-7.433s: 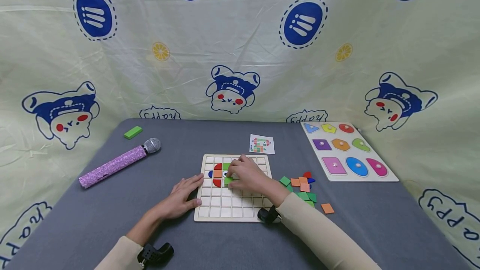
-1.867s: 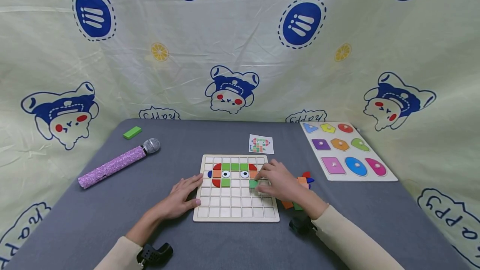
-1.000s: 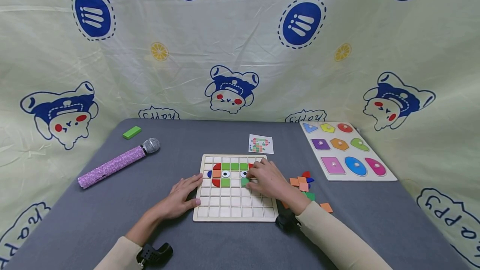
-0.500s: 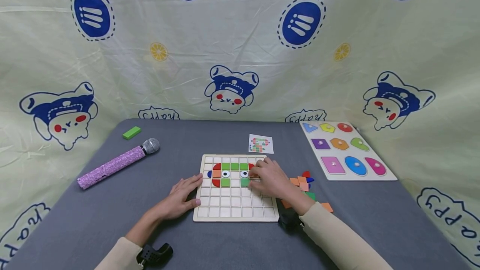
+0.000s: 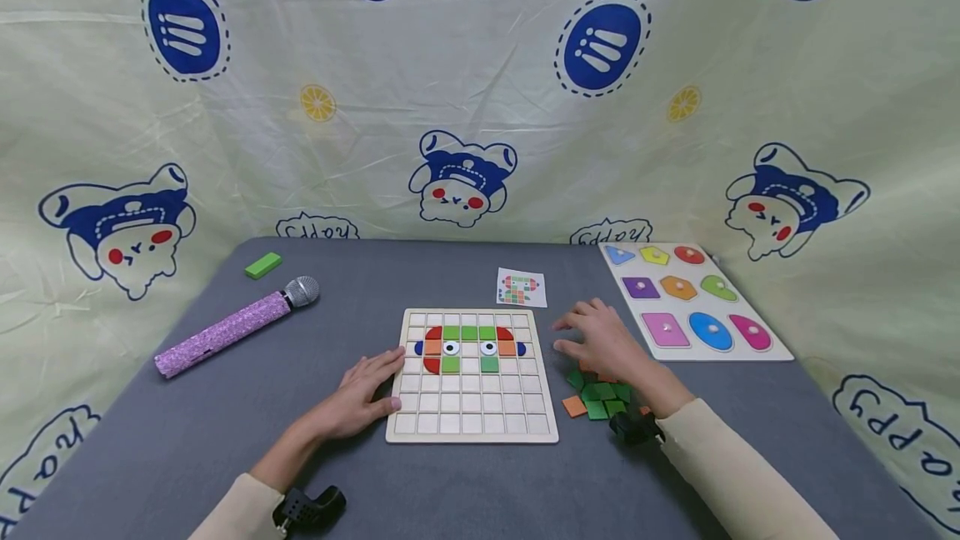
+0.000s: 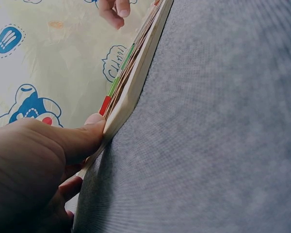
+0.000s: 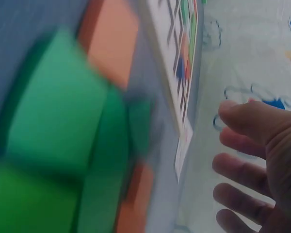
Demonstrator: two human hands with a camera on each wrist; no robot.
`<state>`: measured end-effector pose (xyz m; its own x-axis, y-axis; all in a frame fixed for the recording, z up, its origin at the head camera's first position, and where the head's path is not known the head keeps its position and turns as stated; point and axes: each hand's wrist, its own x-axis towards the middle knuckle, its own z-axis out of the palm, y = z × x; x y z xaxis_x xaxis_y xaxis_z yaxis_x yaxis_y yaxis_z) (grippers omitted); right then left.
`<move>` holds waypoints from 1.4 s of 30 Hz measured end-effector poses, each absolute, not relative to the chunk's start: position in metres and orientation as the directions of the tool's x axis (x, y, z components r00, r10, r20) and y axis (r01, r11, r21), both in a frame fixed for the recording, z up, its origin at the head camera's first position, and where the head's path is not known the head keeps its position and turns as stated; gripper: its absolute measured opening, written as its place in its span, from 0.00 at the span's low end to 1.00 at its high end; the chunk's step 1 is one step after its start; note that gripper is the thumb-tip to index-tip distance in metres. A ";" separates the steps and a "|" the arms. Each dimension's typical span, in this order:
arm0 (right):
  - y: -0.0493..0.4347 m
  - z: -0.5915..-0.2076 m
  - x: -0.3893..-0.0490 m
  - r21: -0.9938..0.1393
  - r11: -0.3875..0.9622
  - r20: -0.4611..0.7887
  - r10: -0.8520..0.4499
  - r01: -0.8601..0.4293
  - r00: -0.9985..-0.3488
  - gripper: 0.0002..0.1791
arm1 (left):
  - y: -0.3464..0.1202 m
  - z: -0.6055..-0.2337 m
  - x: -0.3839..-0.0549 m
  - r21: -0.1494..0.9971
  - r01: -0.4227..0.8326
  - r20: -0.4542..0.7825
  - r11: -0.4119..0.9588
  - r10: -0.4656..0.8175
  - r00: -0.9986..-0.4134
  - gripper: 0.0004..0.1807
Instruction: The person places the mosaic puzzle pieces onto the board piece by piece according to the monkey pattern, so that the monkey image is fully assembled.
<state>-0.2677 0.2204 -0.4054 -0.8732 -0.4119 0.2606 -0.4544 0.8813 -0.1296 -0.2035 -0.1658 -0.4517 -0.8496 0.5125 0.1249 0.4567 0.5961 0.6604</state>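
Observation:
A wooden grid board (image 5: pixel 472 402) lies in the middle of the table. In its upper part sit red corner pieces (image 5: pixel 432 366), green squares (image 5: pixel 469 332), two eye tiles (image 5: pixel 489 348), orange squares (image 5: pixel 506 348) and blue end pieces (image 5: pixel 521 349). My left hand (image 5: pixel 360 397) rests against the board's left edge; its thumb (image 6: pixel 89 133) touches the rim in the left wrist view. To the right of the board, my right hand (image 5: pixel 603 344) hovers with spread fingers and nothing in them. Below it lies a pile of loose tiles (image 5: pixel 597 392), mostly green, partly hidden by the hand.
A small pattern card (image 5: pixel 521 287) lies behind the board. At the back right is a white shape puzzle board (image 5: pixel 678 307) with knobbed pieces. On the left lie a glittery purple microphone (image 5: pixel 236 327) and a green block (image 5: pixel 263 265). A printed cloth hangs behind the table.
My right hand has left the board and moved right over the loose tiles, uncovering an orange square and a blue piece there. Over the longer span, several pieces joined the board. The left hand stays put.

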 end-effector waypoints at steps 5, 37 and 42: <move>0.245 -0.404 -0.271 -0.168 0.896 0.229 -0.371 -0.412 -0.900 0.14 | -0.166 -0.452 -0.203 0.659 0.453 0.120 0.601 0.511 -0.851 0.34; 0.314 -0.421 -0.289 -0.103 0.869 0.140 -0.469 -0.484 -0.872 0.14 | -0.166 -0.451 -0.203 0.663 0.450 0.119 0.598 0.510 -0.852 0.34; 0.308 -0.420 -0.291 -0.097 0.869 0.096 -0.478 -0.486 -0.873 0.15 | -0.165 -0.450 -0.202 0.663 0.451 0.118 0.598 0.512 -0.851 0.34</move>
<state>-0.2913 0.3079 -0.4197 -0.8733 -0.4777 0.0956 -0.4858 0.8688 -0.0965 -0.2024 -0.1654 -0.4499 -0.8511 0.5115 0.1182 0.4513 0.5978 0.6625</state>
